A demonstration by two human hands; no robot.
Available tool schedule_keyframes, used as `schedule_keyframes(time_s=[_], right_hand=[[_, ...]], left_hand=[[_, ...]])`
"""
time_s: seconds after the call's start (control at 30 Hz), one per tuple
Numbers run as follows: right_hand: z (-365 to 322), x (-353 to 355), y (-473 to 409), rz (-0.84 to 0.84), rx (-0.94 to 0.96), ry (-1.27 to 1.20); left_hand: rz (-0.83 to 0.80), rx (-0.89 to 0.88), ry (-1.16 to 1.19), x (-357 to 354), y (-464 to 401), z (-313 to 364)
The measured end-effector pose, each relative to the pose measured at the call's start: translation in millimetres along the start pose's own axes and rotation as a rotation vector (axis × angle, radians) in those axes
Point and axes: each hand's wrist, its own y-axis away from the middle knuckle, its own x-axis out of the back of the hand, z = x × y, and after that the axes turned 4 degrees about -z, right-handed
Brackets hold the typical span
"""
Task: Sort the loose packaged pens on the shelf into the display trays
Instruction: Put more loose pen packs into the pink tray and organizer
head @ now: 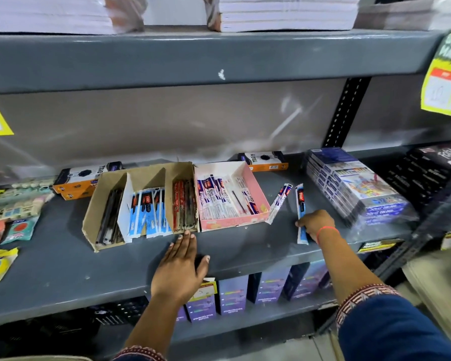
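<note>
A brown cardboard tray point(94, 204) with three compartments holds black, blue and red packaged pens. Beside it on the right stands a pink tray point(255, 183) with white-and-purple pen packs. Two loose packs lie on the grey shelf: a white-and-purple pack point(279, 203) leaning by the pink tray, and a blue pack point(300, 201) further right. My right hand point(317, 224) is closed around the blue pack's lower part. My left hand point(181, 267) lies flat on the shelf, fingers spread, fingertips just short of the brown tray's front edge.
Orange boxes point(73, 182) sit behind the trays. Erasers and small packets point(13, 204) crowd the left end. A stack of wrapped colour-pencil boxes point(354, 186) lies at the right. Paper reams fill the shelf above, purple boxes point(232, 295) the shelf below.
</note>
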Motion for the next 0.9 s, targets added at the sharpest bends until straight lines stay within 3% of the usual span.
schedule_keyframes(time_s=[0.17,0.27,0.37,0.5,0.9], right_hand=[[1,8,0,0.148,0.100,-0.457],[-11,7,16,-0.093,0.234,-0.706],[-26,-3,42,-0.353,0.316,-0.703],[-32,-25,70,-0.489,0.354,-0.718],[-37,-55,97,-0.544,0.390,-0.689]], left_hand=[[0.004,-0.001,0.007,-1,0,0],[0.018,-0.011,-0.002,-1,0,-1],[0.029,-0.020,-0.021,-2,0,-2],[0.034,-0.015,-0.050,-2,-2,-1],[0.048,-0.046,-0.044,-5,-4,-3]])
